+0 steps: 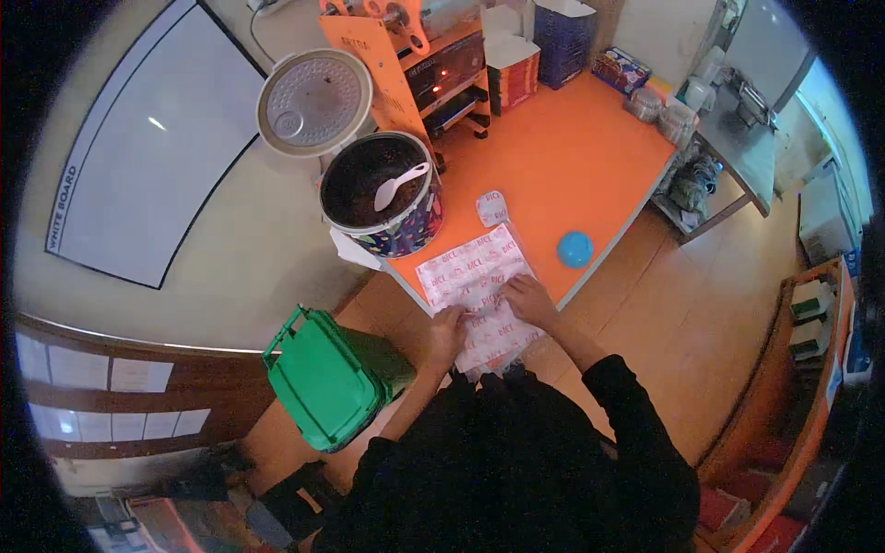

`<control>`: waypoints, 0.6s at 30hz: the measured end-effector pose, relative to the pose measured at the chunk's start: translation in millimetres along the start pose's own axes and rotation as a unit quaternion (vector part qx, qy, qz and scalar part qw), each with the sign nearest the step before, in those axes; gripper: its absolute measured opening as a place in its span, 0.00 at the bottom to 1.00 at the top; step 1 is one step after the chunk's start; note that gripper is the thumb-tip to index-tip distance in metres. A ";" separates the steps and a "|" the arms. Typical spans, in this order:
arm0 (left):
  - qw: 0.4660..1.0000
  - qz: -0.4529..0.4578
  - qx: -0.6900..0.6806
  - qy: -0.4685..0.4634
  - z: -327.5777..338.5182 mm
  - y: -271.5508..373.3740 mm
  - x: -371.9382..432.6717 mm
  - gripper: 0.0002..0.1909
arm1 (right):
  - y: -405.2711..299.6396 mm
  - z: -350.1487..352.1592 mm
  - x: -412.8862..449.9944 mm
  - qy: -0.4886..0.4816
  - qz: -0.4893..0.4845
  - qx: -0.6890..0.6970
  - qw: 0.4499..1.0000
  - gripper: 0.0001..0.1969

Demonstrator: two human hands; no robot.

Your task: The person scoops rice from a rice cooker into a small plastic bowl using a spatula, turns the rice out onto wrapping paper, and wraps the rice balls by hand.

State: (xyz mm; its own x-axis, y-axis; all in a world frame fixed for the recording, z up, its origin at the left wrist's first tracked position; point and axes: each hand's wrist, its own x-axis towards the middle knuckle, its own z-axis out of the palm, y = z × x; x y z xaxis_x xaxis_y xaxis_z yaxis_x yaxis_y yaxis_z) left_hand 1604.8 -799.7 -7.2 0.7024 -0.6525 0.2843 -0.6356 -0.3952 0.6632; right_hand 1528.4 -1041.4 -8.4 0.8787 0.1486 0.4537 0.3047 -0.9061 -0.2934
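Observation:
A sheet of white paper printed in red (pixel 477 269) lies at the near corner of the orange table and reaches over its edge towards me. My left hand (pixel 448 332) touches the sheet's left side, fingers bent. On its right side rests my right hand (pixel 527 299), also with bent fingers; whether either hand pinches the paper cannot be told. Just beyond the sheet is a small wrapped item in the same printed paper (pixel 491 209). A blue round object (pixel 575 249) sits to the right. At the left stands an open rice cooker (pixel 380 231) with dark contents and a white spoon (pixel 394 186).
The cooker's raised lid (pixel 314 104) leans towards the wall. Behind it stands an orange machine (pixel 384 76) with red lights. A green lidded bin (pixel 325 380) is on the floor at left. Boxes (pixel 511 72) and clear plastic containers (pixel 646 104) line the orange table's (pixel 574 138) far side.

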 end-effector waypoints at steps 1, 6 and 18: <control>1.000 0.000 0.001 -0.001 -2.0 -2.9 1.9 0.11 | -0.8 -1.6 5.2 -0.005 0.032 0.012 0.999 0.14; 0.996 -0.070 0.058 0.008 -2.1 -16.3 26.8 0.13 | -11.5 -19.6 43.0 -0.090 0.146 0.024 0.985 0.20; 0.975 -0.073 0.197 -0.065 5.5 8.2 56.1 0.10 | 1.0 2.4 81.1 -0.281 0.093 -0.094 0.951 0.20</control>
State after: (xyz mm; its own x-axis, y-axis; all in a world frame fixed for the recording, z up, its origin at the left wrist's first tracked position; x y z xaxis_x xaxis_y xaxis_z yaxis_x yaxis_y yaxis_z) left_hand 1637.2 -843.0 10.3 0.7646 -0.6368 0.0998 -0.6235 -0.6915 0.3648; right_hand 1600.8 -1029.3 26.0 0.9847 0.1190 -0.1271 0.1002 -0.9843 -0.1452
